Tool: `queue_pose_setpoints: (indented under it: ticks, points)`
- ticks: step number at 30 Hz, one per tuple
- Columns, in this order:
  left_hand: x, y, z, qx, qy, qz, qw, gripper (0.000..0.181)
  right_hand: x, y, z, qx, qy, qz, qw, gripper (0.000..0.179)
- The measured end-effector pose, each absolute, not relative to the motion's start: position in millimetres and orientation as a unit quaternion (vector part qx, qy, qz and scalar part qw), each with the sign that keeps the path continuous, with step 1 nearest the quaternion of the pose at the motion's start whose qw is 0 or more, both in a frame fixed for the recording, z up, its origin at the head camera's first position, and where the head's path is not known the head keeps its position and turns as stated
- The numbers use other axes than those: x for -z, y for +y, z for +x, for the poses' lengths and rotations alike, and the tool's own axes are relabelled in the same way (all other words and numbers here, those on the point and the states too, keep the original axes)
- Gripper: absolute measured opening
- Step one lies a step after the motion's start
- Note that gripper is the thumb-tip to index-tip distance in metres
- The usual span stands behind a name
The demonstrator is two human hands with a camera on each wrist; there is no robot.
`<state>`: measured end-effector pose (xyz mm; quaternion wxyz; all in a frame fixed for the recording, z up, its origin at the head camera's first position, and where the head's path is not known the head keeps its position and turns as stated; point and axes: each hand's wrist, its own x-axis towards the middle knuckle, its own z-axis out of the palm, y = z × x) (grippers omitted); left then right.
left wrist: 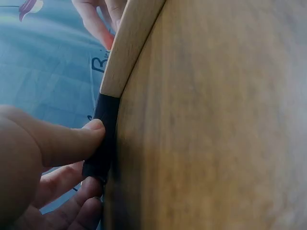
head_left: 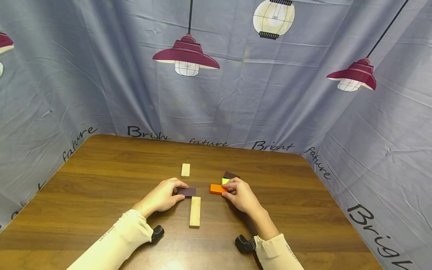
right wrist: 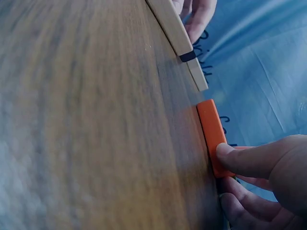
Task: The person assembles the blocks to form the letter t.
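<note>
Between the thumb and fingers of the left hand (head_left: 165, 195), a dark block (head_left: 189, 192) sits in a narrow pinch; across the way at three o'clock, the right hand (head_left: 240, 194) grips an orange block (head_left: 217, 188) by its right end in the same fashion. Good handling here likely calls for an even pinch low on the long sides, each block flat to the wood, and small, slow shifts so that no neighbour is nudged out of line. From the left hand, the dark block lies at three o'clock and a long pale block (head_left: 195, 212) at four, its far end touching the dark one or just beside it; the views do not settle which. A short pale block (head_left: 185, 170) lies apart at one o'clock. From the right hand, the orange block points toward nine o'clock, a yellow-green block (head_left: 225, 180) lies partly hidden at ten, and a brown block (head_left: 231, 175) sits just behind it at eleven. Under them all spreads a wood-grain table (head_left: 293, 228), and beyond its far edge, at twelve o'clock, hangs a curtain (head_left: 236, 101) printed with lamps and lettering.
</note>
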<state>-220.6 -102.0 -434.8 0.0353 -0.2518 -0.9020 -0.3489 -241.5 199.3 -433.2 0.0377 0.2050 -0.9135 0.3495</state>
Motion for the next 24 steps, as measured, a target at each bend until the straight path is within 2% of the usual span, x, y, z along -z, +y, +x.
queue_pose_setpoints:
  ticks: [6,11,15,24]
  points:
    - [428,-99,-220,0.345,-0.907,-0.242,0.009,0.042,433,200,-243,-0.346,-0.915,0.205,0.04,0.026]
    - [424,-92,-223,0.353,-0.907,-0.231,-0.017,0.039,433,202,-243,-0.342,-0.914,0.214,0.042,0.026]
    - [426,-84,-227,0.345,-0.913,-0.217,-0.03,0.044,433,202,-241,-0.338,-0.914,0.219,0.043,0.026]
    - [433,-78,-225,0.342,-0.918,-0.199,-0.025,0.043,432,200,-239,-0.326,-0.92,0.216,0.038,0.027]
